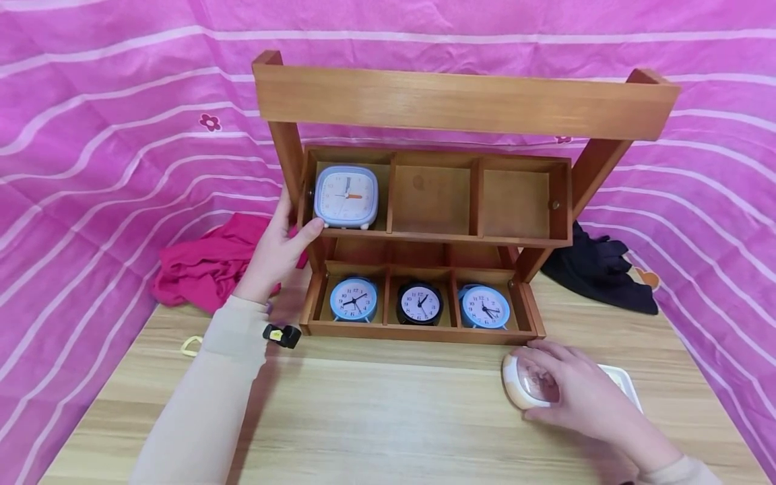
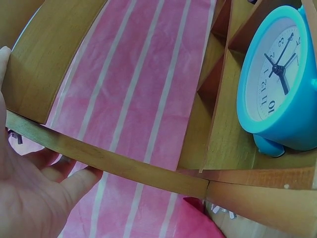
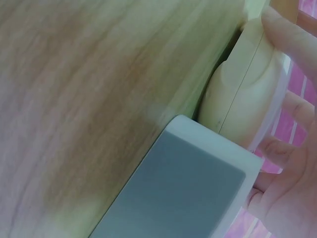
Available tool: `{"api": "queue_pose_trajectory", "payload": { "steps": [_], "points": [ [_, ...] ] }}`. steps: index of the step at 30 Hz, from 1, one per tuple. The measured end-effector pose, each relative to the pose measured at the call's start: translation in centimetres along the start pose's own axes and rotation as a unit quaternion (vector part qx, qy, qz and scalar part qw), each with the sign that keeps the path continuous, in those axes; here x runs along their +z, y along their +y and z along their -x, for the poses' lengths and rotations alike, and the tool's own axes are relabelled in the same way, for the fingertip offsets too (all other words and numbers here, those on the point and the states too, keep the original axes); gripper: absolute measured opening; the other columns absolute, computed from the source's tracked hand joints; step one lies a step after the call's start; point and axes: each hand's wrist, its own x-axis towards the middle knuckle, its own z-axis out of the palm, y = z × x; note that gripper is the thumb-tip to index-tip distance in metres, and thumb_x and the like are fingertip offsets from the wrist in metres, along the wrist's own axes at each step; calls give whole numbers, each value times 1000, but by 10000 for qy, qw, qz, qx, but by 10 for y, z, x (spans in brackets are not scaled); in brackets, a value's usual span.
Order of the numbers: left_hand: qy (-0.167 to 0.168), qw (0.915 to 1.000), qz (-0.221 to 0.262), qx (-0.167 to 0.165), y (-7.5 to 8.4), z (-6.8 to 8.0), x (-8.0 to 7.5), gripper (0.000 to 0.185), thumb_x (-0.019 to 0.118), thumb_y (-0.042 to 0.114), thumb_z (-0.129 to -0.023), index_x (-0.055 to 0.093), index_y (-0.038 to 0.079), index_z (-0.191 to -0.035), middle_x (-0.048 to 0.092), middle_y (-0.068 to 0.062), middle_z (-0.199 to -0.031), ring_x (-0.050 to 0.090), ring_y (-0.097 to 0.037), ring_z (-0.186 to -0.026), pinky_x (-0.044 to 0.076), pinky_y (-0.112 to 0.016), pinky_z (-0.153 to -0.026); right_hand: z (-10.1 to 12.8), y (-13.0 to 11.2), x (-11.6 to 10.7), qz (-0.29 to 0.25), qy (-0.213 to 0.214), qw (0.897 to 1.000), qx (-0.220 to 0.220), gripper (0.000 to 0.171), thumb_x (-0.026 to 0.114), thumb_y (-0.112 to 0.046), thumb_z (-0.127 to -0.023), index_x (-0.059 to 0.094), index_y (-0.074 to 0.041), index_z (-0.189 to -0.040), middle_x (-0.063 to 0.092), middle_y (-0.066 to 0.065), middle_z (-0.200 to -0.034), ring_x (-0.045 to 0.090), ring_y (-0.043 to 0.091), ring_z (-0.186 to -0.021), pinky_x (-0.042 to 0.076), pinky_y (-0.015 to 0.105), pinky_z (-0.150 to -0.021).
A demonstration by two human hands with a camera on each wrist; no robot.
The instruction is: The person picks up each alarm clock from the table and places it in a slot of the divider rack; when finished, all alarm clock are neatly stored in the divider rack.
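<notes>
My left hand (image 1: 281, 246) grips the left side of a wooden shelf (image 1: 467, 98), thumb at the front of the upper tray and fingers behind the post (image 2: 133, 161). Beside the thumb, a pale blue square alarm clock (image 1: 346, 196) sits in the upper left compartment. At the lower right, my right hand (image 1: 591, 394) holds a rounded cream-and-white alarm clock (image 1: 520, 385) with a clear cover, low over the table; its face is hard to make out. Partly under that hand lies a white rectangular device with a grey panel (image 3: 173, 188).
Along the lower tray stand a blue round clock (image 1: 353, 300), a black one (image 1: 419, 304) and another blue one (image 1: 484, 306). Red cloth (image 1: 209, 263) lies left of the shelf, dark cloth (image 1: 597, 269) right. A small yellow loop (image 1: 191, 346) is on the table at left.
</notes>
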Motion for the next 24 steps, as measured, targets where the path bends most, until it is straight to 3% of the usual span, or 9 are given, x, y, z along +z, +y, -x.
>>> {"api": "queue_pose_trajectory", "payload": {
  "steps": [11, 24],
  "points": [
    [35, 10000, -24, 76, -2, -1, -1, 87, 69, 28, -102, 13, 46, -166, 24, 8, -171, 29, -23, -155, 34, -56, -121, -1, 5, 0, -84, 13, 10000, -22, 91, 101, -51, -51, 69, -27, -133, 67, 11, -127, 64, 43, -110, 48, 68, -89],
    [26, 10000, -65, 17, -1, 0, -1, 88, 69, 30, -102, 11, 47, -166, 22, 9, -172, 29, -25, -155, 34, -58, -120, -4, 4, -2, 11, 386, 9991, -182, 94, 102, -54, -47, 69, -29, -133, 66, 6, -127, 60, 33, -105, 44, 53, -89]
  ]
}}
